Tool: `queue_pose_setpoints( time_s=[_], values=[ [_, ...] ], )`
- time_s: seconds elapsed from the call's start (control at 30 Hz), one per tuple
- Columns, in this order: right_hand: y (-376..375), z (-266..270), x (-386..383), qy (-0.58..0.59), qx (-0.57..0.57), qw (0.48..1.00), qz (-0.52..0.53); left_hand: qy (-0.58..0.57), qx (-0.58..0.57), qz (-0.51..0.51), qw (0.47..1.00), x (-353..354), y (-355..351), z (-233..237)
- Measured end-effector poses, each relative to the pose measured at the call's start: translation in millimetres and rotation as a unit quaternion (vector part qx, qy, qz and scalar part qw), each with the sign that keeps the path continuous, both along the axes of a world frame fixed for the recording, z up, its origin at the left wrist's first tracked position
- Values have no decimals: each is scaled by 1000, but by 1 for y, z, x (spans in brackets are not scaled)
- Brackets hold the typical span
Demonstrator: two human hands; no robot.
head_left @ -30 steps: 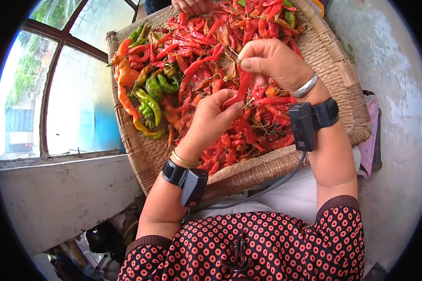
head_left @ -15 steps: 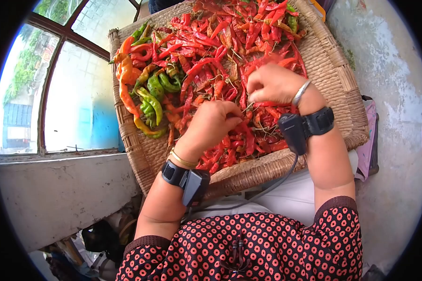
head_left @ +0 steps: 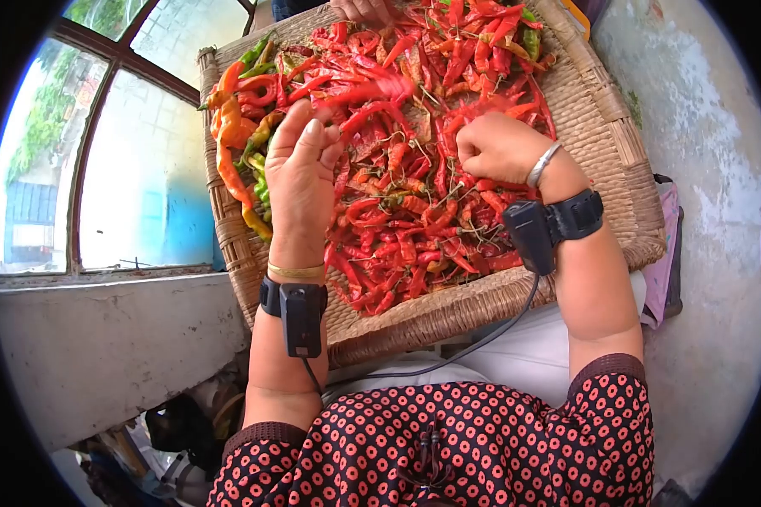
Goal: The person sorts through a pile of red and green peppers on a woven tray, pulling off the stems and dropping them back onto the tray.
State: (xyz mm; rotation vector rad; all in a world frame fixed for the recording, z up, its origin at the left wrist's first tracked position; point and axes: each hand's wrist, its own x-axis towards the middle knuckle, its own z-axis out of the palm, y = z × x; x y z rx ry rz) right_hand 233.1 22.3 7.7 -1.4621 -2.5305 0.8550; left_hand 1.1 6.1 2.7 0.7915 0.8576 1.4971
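Observation:
Red chili peppers (head_left: 397, 228) are spread over a wide woven tray (head_left: 604, 110) in front of me. Over its left part, my left hand (head_left: 303, 186) is raised with the palm turned up and its fingers apart, seemingly holding nothing. A blurred red pepper (head_left: 372, 89) is just beyond the fingertips. My right hand (head_left: 503, 150) is closed above the right side of the heap; a smeared red chili pepper (head_left: 492, 106) shows at its upper edge, seemingly in its grip. Its fingertips are hidden from view.
Orange peppers (head_left: 228, 127) and green peppers (head_left: 262, 182) lie along the tray's left side, partly behind my left hand. Another person's hand (head_left: 364, 10) rests at the far edge. A window (head_left: 144, 169) is to the left. A cable (head_left: 448, 363) links my wrist devices.
My left hand has moved left and up from the pile and opened. My right hand has barely shifted. Another person's hand has appeared at the far edge.

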Motion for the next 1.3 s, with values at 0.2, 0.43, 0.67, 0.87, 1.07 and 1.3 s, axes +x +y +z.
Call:
queue_pose_setpoints(
  time_s=[0.2,0.43,0.67,0.87,1.07,1.3],
  values=[
    [-6,22,-5,332,-207,917,-77,149,-16,-148,978,16,-15,-6],
    [-6,14,-10,577,-273,768,-52,140,-46,-346,926,43,-40,-2],
    [-10,18,-20,620,-249,742,-57,166,-30,-316,934,45,-42,1],
    [-1,2,-14,370,-109,914,-123,241,-96,-243,935,24,-25,7],
    [-12,-20,-17,-135,53,989,42,73,-47,10,996,14,-9,-2],
    [-9,-22,-21,-148,104,983,11,235,-66,-192,951,27,-24,-4]
  ],
)
